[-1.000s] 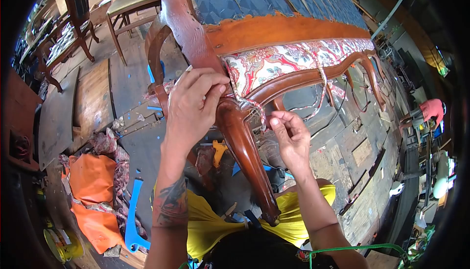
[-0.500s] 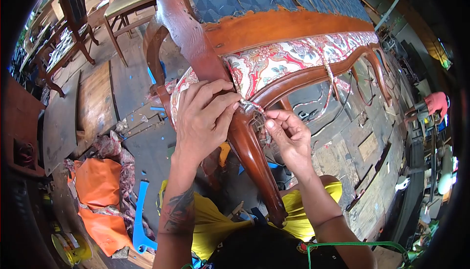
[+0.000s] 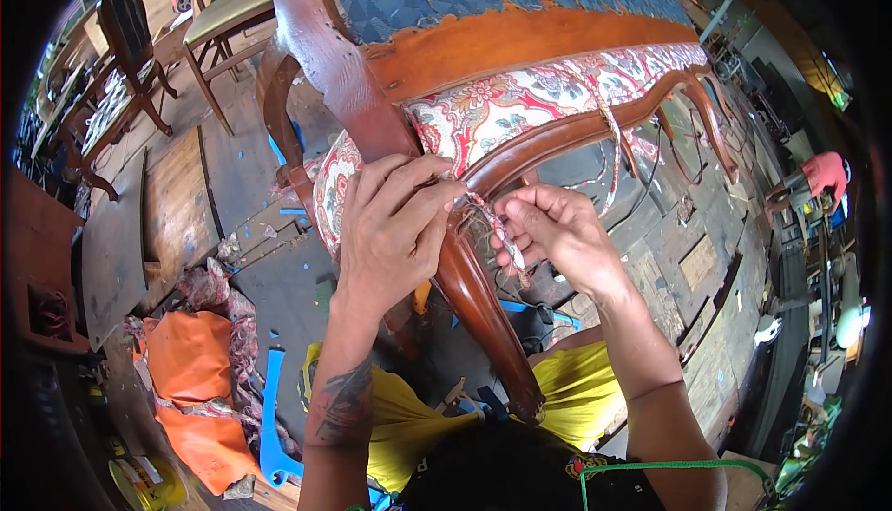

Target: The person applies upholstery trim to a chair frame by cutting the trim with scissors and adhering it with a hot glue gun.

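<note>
A wooden sofa frame with a floral seat (image 3: pixel 520 107) fills the upper middle, its polished leg (image 3: pixel 478 302) pointing down toward me. My left hand (image 3: pixel 395 223) rests at the joint above the leg, thumb and fingertips pinching one end of a patterned cord. My right hand (image 3: pixel 557 232) is right of the leg, fingers curled around the loose, frayed part of the patterned cord (image 3: pixel 502 232). Another length of similar cord (image 3: pixel 610 130) hangs over the seat's front rail. The left fingertips partly hide the cord's end at the corner.
Orange material (image 3: pixel 190 353) and a blue strip (image 3: pixel 274 418) lie on the floor at left, near a yellow can (image 3: pixel 149 483). Chairs (image 3: pixel 232 23) stand at upper left. A person in a red top (image 3: pixel 825 175) is at far right.
The view has shifted slightly, with the sofa a little further left. My right hand has turned and its fingers have curled lower around the cord, showing more of its frayed length.
</note>
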`<state>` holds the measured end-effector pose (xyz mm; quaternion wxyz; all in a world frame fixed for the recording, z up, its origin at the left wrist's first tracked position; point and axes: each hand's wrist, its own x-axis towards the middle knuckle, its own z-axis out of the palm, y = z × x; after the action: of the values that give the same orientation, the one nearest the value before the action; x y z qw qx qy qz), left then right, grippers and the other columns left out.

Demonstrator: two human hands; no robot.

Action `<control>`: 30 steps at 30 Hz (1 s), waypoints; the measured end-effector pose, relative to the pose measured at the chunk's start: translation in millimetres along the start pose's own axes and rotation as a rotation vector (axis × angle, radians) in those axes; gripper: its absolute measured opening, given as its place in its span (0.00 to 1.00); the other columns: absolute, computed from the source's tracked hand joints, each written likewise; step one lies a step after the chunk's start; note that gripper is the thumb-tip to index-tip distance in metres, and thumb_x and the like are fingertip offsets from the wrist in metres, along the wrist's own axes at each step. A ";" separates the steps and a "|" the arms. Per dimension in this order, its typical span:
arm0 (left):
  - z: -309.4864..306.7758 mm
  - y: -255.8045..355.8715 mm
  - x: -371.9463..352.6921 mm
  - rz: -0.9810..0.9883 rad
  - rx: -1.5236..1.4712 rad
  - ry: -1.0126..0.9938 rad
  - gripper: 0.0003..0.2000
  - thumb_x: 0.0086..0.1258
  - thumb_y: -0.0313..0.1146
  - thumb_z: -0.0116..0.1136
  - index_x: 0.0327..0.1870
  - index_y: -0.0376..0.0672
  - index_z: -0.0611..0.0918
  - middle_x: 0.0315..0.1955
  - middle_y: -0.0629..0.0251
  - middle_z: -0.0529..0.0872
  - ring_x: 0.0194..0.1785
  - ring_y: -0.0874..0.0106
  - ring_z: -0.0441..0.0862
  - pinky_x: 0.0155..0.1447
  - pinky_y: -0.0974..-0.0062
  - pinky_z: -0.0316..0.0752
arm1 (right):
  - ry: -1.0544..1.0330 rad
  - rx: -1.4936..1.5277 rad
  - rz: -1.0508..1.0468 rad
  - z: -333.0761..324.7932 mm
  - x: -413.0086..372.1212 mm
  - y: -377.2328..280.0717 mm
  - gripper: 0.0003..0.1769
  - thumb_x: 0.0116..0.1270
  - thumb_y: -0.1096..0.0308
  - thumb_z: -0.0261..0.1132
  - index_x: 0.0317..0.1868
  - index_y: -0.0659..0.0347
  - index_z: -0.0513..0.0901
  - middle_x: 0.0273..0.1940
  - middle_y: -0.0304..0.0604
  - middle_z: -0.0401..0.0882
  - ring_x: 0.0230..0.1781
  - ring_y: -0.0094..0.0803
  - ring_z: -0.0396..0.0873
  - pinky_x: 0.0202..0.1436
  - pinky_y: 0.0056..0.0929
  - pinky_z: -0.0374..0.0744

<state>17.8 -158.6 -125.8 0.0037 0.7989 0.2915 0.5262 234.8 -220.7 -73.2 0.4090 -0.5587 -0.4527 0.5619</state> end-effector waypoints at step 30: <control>-33.5 -30.8 -58.9 -0.519 -0.223 0.557 0.14 0.73 0.17 0.57 0.58 0.32 0.83 0.46 0.60 0.89 0.42 0.76 0.84 0.46 0.78 0.80 | -0.423 -1.288 0.124 -65.8 56.3 209.9 0.19 0.61 0.75 0.66 0.54 0.63 0.89 0.53 0.60 0.88 0.58 0.56 0.87 0.60 0.48 0.85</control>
<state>-41.0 -170.7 -170.0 0.1441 0.5200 0.4146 0.7327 307.8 -216.7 -288.2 -0.1353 -0.5939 -0.7342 0.2999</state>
